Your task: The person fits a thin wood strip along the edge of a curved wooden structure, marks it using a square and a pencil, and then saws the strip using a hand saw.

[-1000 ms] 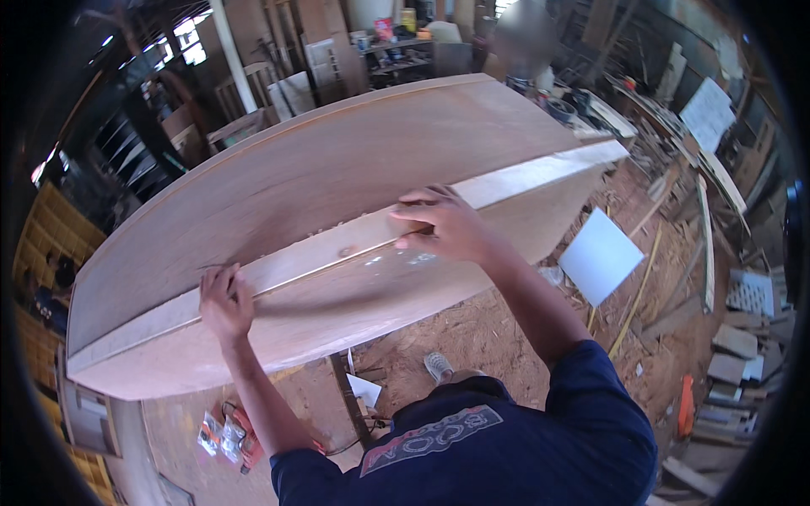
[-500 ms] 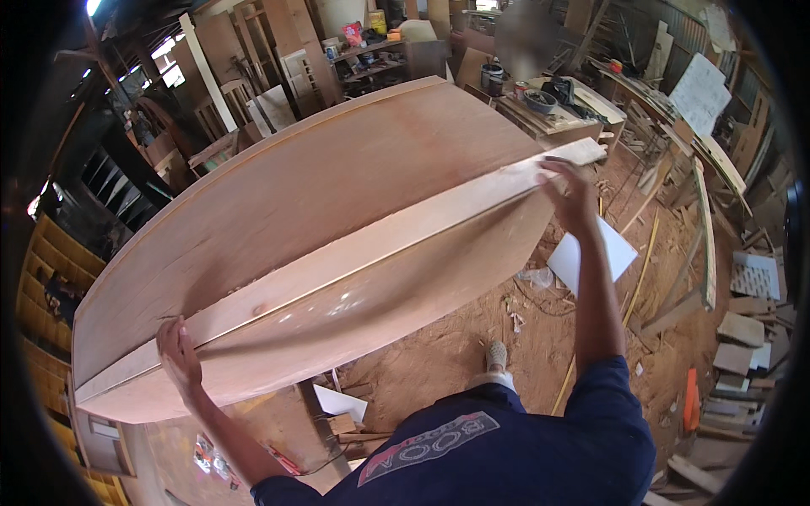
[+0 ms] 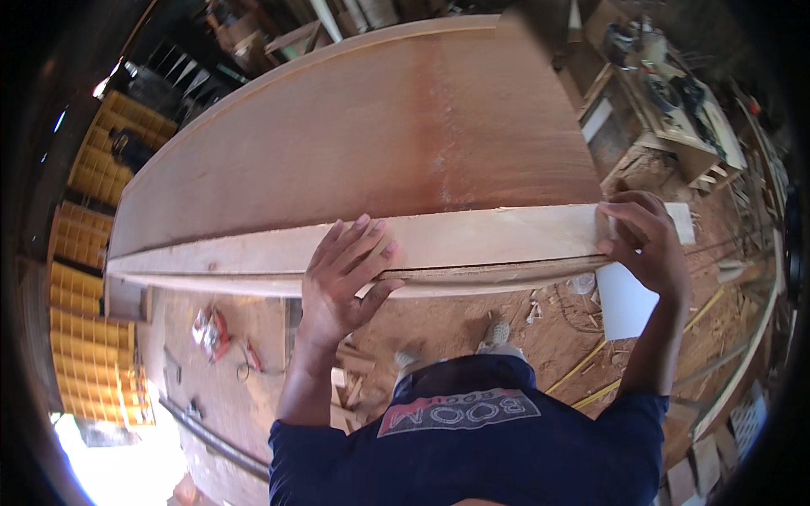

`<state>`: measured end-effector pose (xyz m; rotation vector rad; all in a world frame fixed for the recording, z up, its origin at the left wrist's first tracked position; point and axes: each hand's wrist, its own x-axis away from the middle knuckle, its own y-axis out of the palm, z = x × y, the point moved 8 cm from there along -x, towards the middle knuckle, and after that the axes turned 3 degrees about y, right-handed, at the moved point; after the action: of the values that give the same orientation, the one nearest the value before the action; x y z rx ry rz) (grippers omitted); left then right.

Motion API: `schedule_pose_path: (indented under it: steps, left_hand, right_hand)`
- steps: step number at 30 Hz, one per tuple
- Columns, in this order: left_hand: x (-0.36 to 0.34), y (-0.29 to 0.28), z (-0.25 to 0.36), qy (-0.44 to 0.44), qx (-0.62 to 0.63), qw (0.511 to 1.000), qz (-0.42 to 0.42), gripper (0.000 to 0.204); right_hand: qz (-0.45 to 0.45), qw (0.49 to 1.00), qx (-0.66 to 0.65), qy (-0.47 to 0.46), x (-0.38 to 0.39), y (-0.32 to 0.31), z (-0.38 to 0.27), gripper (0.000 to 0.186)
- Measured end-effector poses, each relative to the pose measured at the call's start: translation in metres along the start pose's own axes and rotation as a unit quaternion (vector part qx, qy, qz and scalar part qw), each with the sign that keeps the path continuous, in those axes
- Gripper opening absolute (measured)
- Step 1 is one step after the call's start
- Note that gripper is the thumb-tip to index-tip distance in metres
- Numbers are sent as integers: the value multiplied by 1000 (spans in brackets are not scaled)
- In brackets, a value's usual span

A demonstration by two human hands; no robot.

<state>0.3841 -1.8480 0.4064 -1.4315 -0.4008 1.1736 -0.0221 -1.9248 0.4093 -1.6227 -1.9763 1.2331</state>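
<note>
A long pale wooden plank (image 3: 498,236) runs lengthwise along a large, curved plywood structure (image 3: 337,143), shaped like a boat hull and tapering to the left. My left hand (image 3: 342,274) is near the plank's middle, fingers spread over its top face and thumb against the near edge. Close to the right end, my right hand (image 3: 645,240) grips across the plank's width, with fingers on the far edge and thumb on the near one. The plank's tip sticks out past that hand. A dark narrow gap shows along the plank's near edge.
Yellow grid panels (image 3: 93,337) stand at the left. A red corded tool (image 3: 218,336) lies on the floor near a long dark pipe (image 3: 215,438). A white sheet (image 3: 624,304) lies below my right hand. A cluttered workbench (image 3: 658,126) stands at the back right.
My left hand has moved right along the plank, from near its left end to about its middle. My right hand stays near the right end. The view has turned and come closer.
</note>
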Motion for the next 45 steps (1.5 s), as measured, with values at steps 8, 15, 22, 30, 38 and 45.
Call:
schedule_pose_path:
  steps: [8, 15, 22, 30, 38, 45]
  left_hand:
    - [-13, -8, 8, -39, -14, 999, 0, 45]
    - [-8, 1, 6, -7, -10, 999, 35, 43]
    - [14, 6, 7, 14, -23, 994, 107, 46]
    - [12, -8, 19, 19, -48, 986, 157, 43]
    - [11, -11, 13, 18, -40, 986, 159, 31]
    - [4, -35, -1, -8, 27, 992, 125, 39]
  right_hand:
    - [-25, 995, 29, -87, -4, -7, -6, 85]
    - [-1, 991, 57, -119, 2, -5, -1, 92]
    - [10, 994, 25, -107, 3, -1, -10, 80]
    - [-67, 970, 55, -227, -20, 80, -144, 60]
    - [-72, 966, 42, -245, -39, 145, -198, 44]
    - [-61, 971, 50, -225, -41, 147, -207, 34]
